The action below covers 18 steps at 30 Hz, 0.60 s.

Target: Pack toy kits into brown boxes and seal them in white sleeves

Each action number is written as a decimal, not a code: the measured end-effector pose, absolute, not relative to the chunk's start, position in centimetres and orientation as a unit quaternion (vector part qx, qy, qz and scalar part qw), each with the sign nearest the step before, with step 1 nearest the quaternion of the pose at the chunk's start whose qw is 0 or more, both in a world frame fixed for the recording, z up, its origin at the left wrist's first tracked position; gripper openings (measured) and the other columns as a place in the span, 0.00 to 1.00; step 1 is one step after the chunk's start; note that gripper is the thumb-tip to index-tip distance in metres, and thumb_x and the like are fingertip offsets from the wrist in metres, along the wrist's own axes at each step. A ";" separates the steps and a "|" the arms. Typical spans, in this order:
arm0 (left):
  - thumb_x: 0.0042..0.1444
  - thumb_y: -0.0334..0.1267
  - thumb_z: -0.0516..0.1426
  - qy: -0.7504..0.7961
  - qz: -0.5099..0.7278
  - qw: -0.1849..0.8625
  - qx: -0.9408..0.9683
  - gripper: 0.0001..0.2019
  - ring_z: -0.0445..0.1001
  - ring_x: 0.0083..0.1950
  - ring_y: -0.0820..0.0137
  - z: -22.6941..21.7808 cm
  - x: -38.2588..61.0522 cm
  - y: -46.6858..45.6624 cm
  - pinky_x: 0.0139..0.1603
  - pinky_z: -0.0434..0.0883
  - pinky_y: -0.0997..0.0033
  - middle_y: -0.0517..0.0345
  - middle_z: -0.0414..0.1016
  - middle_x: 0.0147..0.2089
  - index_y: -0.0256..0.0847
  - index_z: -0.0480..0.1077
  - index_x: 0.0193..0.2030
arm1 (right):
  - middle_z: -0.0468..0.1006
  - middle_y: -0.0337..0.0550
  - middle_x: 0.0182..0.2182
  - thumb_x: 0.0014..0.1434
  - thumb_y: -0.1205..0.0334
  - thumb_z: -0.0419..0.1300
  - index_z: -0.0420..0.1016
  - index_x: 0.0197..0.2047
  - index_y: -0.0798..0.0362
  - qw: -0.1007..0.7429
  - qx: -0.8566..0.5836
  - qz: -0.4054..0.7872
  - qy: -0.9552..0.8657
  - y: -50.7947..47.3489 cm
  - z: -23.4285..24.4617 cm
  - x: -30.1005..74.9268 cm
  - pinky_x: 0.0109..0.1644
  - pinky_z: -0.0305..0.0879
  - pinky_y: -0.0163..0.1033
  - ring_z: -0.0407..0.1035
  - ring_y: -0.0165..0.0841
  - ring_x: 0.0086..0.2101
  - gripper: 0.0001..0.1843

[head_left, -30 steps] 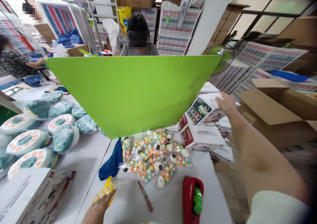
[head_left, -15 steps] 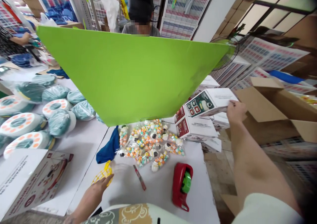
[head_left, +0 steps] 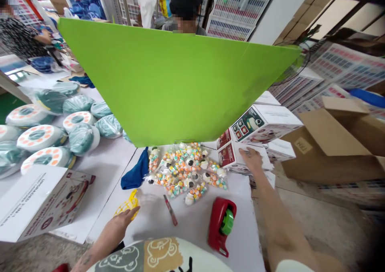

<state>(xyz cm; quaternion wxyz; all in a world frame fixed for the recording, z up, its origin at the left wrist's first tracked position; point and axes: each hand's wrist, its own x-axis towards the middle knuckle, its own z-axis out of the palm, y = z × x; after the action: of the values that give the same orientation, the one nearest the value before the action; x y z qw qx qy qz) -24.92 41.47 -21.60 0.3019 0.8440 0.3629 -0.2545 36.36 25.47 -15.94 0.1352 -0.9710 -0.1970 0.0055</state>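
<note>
My left hand [head_left: 122, 222] lies low on the table with its fingers stretched out beside a yellow mesh piece [head_left: 128, 204]. It appears to touch the mesh; no grip shows. At the right, my right hand [head_left: 253, 159] rests with spread fingers on top of a white printed box [head_left: 236, 156] in a stack. Just above it lies another white box [head_left: 275, 117] with a green picture panel. Several clear bags of small colourful pieces [head_left: 186, 169] are heaped mid-table. A blue cloth item [head_left: 136, 171] and a red pen-like tool [head_left: 170, 210] lie near my left hand.
A red tape dispenser [head_left: 221, 226] stands front right. A large green panel [head_left: 180, 83] rises behind the bags, with a person [head_left: 186, 7] beyond. Bagged teal-and-white round items [head_left: 42, 137] and a white carton [head_left: 45, 201] occupy the left. An open cardboard box [head_left: 331, 139] stands right.
My right hand has let go of the green-panelled box, which now lies on the stack, and moved left and down onto the box below. My left hand stays by the yellow mesh.
</note>
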 end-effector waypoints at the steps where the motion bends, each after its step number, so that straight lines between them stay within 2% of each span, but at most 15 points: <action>1: 0.56 0.23 0.44 0.357 -0.251 0.302 0.847 0.34 0.71 0.62 0.64 -21.5 -24.8 41.5 0.61 0.66 0.65 0.50 0.72 0.61 0.48 0.59 0.69 | 0.66 0.61 0.60 0.55 0.40 0.57 0.68 0.63 0.55 0.115 -0.972 0.018 -0.206 25.8 -16.5 35.6 0.62 0.56 0.60 0.60 0.55 0.58 0.38; 3: 0.56 0.22 0.44 0.349 -0.249 0.297 0.853 0.34 0.71 0.62 0.64 -21.2 -24.5 41.6 0.61 0.66 0.64 0.49 0.72 0.61 0.47 0.60 0.69 | 0.56 0.56 0.67 0.54 0.40 0.59 0.60 0.69 0.49 0.060 -0.969 0.046 -0.236 26.0 -17.0 34.7 0.66 0.48 0.62 0.50 0.56 0.65 0.43; 6: 0.57 0.21 0.42 0.346 -0.255 0.290 0.855 0.35 0.71 0.61 0.64 -20.9 -24.1 41.9 0.61 0.66 0.64 0.49 0.72 0.60 0.47 0.59 0.70 | 0.48 0.50 0.71 0.56 0.44 0.58 0.53 0.72 0.42 -0.012 -0.954 0.095 -0.283 24.7 -16.5 35.2 0.68 0.47 0.62 0.45 0.53 0.68 0.42; 8: 0.56 0.22 0.43 0.345 -0.257 0.290 0.855 0.35 0.71 0.61 0.64 -20.9 -24.1 42.0 0.60 0.67 0.65 0.49 0.72 0.61 0.48 0.59 0.70 | 0.47 0.48 0.71 0.57 0.46 0.58 0.52 0.72 0.40 -0.025 -0.943 0.114 -0.310 23.0 -16.2 36.0 0.68 0.49 0.60 0.46 0.50 0.68 0.42; 11: 0.57 0.23 0.45 0.338 -0.254 0.295 0.857 0.33 0.72 0.60 0.63 -21.4 -24.3 42.2 0.59 0.67 0.64 0.49 0.73 0.60 0.48 0.60 0.69 | 0.48 0.47 0.71 0.56 0.49 0.59 0.53 0.71 0.42 -0.020 -0.929 0.127 -0.346 20.1 -16.1 36.9 0.69 0.50 0.57 0.46 0.47 0.68 0.41; 18: 0.58 0.25 0.45 0.332 -0.221 0.310 0.863 0.32 0.73 0.59 0.62 -22.1 -24.4 42.1 0.58 0.68 0.63 0.50 0.74 0.59 0.49 0.61 0.68 | 0.51 0.45 0.71 0.54 0.55 0.58 0.60 0.68 0.46 0.026 -0.906 0.136 -0.400 15.0 -16.8 37.2 0.69 0.51 0.58 0.46 0.47 0.69 0.38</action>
<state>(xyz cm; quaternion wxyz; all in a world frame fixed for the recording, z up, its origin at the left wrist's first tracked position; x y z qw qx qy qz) -24.40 42.13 -22.10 0.3102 0.8631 0.3318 -0.2206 37.15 15.04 -16.82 0.0262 -0.9063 -0.3995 0.1356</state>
